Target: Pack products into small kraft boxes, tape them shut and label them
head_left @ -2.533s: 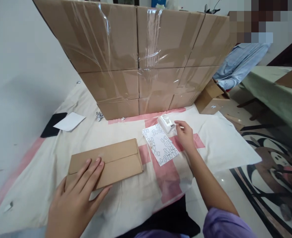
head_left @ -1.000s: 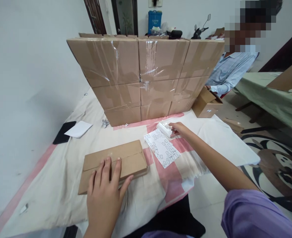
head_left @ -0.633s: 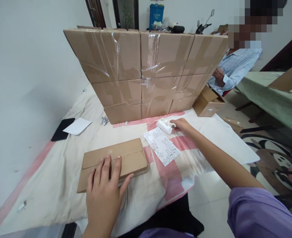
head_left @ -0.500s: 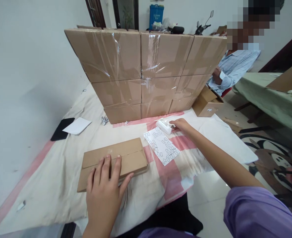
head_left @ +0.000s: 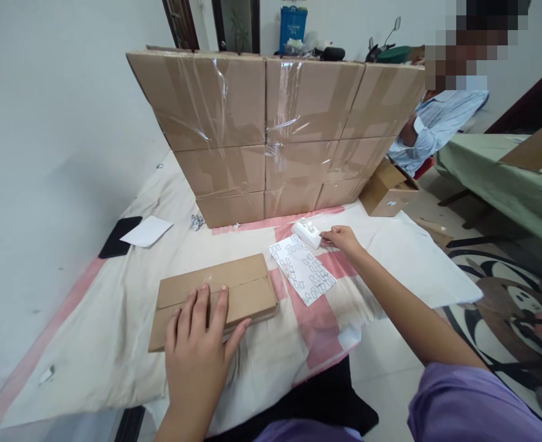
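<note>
My left hand [head_left: 200, 350] lies flat, fingers spread, on the near edge of a flat brown cardboard box [head_left: 215, 298] that rests on a white and pink cloth [head_left: 114, 325]. My right hand [head_left: 343, 238] reaches out to a small white tape dispenser [head_left: 308, 232], with the fingertips pinched together at its right end. What the fingers pinch is too small to make out. A white sheet printed with small black shapes [head_left: 302, 269] lies between the box and the dispenser.
A wall of stacked taped cartons [head_left: 271, 129] stands behind. A black phone [head_left: 120, 236] and white paper [head_left: 147, 231] lie at left. An open small carton [head_left: 387, 190] sits at right, by a seated person in a blue shirt [head_left: 436, 126]. A green-covered table [head_left: 505, 184] is far right.
My right hand stays at the dispenser, having drawn slightly to its right. My left hand keeps pressing on the flat box. The other person's arm has shifted.
</note>
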Motion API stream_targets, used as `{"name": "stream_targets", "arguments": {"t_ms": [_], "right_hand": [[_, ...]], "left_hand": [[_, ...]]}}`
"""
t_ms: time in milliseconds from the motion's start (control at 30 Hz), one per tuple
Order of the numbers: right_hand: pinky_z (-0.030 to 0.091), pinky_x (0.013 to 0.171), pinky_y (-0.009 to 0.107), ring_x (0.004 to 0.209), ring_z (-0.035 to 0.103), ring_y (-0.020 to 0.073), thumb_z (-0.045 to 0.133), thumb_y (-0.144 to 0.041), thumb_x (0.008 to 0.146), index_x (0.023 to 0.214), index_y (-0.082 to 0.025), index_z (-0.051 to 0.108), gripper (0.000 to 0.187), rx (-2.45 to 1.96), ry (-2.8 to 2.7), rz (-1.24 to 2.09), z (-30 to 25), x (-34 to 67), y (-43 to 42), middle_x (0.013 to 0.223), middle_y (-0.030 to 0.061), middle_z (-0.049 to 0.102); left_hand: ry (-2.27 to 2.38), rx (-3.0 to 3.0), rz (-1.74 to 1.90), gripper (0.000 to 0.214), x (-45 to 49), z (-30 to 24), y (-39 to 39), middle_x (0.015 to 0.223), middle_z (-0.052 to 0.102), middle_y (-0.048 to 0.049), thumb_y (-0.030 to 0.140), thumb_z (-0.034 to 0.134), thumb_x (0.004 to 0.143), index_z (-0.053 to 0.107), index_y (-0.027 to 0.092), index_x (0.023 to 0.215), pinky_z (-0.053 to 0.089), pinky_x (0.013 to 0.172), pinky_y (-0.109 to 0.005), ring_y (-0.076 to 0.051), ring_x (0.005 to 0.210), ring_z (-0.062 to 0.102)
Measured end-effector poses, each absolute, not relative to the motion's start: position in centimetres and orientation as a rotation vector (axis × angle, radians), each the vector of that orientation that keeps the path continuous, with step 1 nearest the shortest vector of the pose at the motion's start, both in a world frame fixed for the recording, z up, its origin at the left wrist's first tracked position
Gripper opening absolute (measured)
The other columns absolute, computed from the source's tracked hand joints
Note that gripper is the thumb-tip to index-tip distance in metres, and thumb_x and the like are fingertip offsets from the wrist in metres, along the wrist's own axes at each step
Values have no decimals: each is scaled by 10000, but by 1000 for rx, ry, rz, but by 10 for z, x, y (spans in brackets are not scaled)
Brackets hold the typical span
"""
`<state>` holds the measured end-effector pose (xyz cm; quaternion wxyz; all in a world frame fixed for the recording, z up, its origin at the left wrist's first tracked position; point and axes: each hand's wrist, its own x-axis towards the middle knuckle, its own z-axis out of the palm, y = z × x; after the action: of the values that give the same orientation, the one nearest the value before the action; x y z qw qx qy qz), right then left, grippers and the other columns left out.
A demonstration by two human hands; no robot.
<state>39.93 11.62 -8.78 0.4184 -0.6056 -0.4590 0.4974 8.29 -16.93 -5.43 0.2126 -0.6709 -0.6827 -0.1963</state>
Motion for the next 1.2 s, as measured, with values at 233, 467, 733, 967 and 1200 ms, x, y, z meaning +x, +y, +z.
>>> {"name": "stream_targets", "arguments": {"t_ms": [233, 467, 733, 967, 1200], "right_hand": [[559, 518, 170, 566, 637, 113, 918, -269, 653, 556, -232, 266, 660, -1559, -1184, 1223, -87, 399, 115, 473, -75, 406], [489, 388, 181, 494, 645, 148, 910, -187, 660, 573, -230, 272, 646, -1674, -1224, 1301, -75, 399, 123, 465, -52, 463], [595, 454, 233, 599, 741, 216, 890, -180, 712, 593, -231, 273, 630, -1580, -1142, 1381, -81, 395, 118, 547, 10, 586], [650, 612, 243, 596, 658, 113, 845, -247, 764, 598, -218, 287, 582, -1311, -1102, 1358, -101, 396, 105, 619, -5, 600], [678, 701, 310, 645, 594, 102, 838, -279, 748, 629, -218, 280, 574, -1224, -1078, 1330, -113, 394, 103, 648, -26, 536]], "left_hand": [[-1917, -1864, -562, 646, 83, -55, -169, 1478, 564, -211, 520, 642, 931, 516, 202, 1480, 394, 1078, -531, -403, 1330, 542], [-1915, -1866, -521, 640, 83, -53, -169, 1484, 558, -215, 513, 630, 940, 513, 189, 1479, 396, 1068, -534, -410, 1338, 532], [-1907, -1867, -510, 651, 82, -54, -169, 1480, 561, -215, 521, 617, 943, 496, 196, 1493, 393, 1063, -526, -408, 1337, 532], [-1903, -1859, -499, 635, 83, -53, -168, 1465, 572, -220, 527, 628, 937, 523, 186, 1463, 404, 1054, -528, -408, 1320, 548], [-1907, -1854, -500, 626, 83, -52, -169, 1469, 571, -217, 521, 640, 932, 534, 185, 1450, 413, 1054, -532, -412, 1314, 554]]}}
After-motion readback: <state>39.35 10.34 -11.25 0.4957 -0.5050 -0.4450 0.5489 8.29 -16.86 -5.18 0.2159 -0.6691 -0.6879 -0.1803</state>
